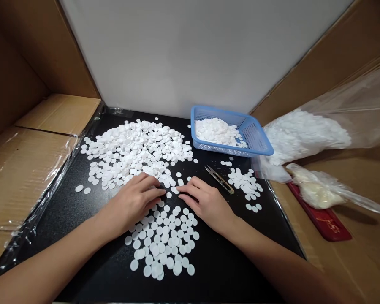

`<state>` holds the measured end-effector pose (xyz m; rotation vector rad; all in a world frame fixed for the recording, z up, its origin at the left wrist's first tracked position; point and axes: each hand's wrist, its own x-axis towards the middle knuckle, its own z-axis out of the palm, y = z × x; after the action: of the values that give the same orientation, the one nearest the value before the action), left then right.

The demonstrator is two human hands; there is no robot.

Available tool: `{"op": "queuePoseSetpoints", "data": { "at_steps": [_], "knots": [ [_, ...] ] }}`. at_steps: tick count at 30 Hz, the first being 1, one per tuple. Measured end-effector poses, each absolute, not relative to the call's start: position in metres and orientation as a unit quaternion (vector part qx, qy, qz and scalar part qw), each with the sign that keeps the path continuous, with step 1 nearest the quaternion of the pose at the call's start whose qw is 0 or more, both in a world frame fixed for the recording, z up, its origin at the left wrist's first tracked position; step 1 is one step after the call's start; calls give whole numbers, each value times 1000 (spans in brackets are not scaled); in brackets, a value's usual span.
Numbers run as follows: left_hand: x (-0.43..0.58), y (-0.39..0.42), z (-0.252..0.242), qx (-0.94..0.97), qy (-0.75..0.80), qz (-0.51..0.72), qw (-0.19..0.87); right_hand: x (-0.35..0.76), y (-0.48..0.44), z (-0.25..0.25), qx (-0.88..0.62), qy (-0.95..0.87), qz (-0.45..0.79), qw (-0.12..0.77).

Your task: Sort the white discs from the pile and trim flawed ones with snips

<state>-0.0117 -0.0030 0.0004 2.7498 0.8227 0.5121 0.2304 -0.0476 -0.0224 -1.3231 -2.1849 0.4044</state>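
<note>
My left hand rests palm down at the front edge of a big heap of small white round discs. Its fingers are bent and a little apart, their tips among loose discs, and no disc is visible in its grasp. Facing it from the right is my right hand, thumb and forefinger apart, fingertips touching or close to a white disc. Between my forearms lies a spread-out group of discs, some overlapping. The undersides of both hands are hidden.
A blue plastic basket holding discs stands at the back right. Thread snips lie beside a smaller disc pile. Further right are a clear bag of discs, another small bag and a red case. Cardboard flanks the black table.
</note>
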Motion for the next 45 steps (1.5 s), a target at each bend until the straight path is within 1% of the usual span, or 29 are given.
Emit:
{"op": "queuePoseSetpoints", "data": {
  "at_steps": [4,7,11,15,20,24,28,31,35,39,45],
  "knots": [
    [-7,-12,-6,963,205,162,72,230,-45,-27,-475,-827,118,277],
    [-6,-18,-10,967,191,163,52,230,-43,-25,-471,-832,111,271],
    [-8,-21,-6,972,181,148,32,232,-44,-16,-467,-832,163,252],
    [-10,-21,2,977,166,132,8,234,-47,-11,-481,-806,228,261],
    [-8,-19,6,972,173,149,59,236,-47,-14,-478,-808,214,270],
    [-1,-15,3,951,220,187,109,235,-46,-14,-473,-809,232,262],
    [6,-9,-3,940,268,189,92,235,-46,-14,-485,-802,228,264],
    [8,-9,-7,949,254,173,64,236,-45,-14,-503,-789,227,270],
    [4,-12,-8,953,251,163,37,238,-43,-18,-478,-807,209,276],
    [-1,-11,-2,956,232,164,69,242,-44,-19,-457,-822,215,263],
    [-4,-10,6,957,213,158,121,246,-44,-12,-434,-816,275,267]
  ]
}}
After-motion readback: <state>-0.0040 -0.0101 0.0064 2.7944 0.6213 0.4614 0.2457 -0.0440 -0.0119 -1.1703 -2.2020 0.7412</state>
